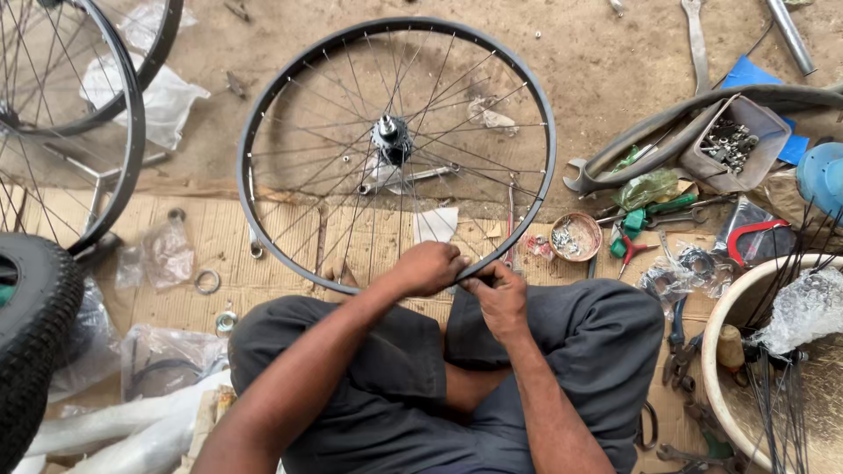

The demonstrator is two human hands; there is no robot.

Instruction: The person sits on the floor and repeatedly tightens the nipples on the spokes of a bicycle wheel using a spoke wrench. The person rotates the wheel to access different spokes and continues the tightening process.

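Closest to the lens are the person's crossed knees in grey trousers (562, 351), with both forearms reaching forward over them. The left hand (430, 268) is curled shut over the near edge of the wheel rim (255, 132), and the right hand (499, 297) meets it just beside, fingertips pinched on something small at the rim; what exactly is too small to tell.

The bicycle wheel fills the upper centre of the frame, standing tilted on its near edge on flattened cardboard (228, 237), its hub (392, 139) in the middle. It looks light but rigid: a thin metal hoop that should pivot easily about its resting point. The spokes (334, 132) are fine wires, springy and easily bent, so the rim itself seems the safe place to hold, as both hands do. Bare metal may be a little slippery.

A small bowl of nipples (575, 235) sits right of the hands. A tyre (35, 342) is cut off at lower left, another wheel (70, 114) at upper left, and a pale basin (729, 369) at lower right. The tool clutter (667, 219) at the right is hard to sort out.
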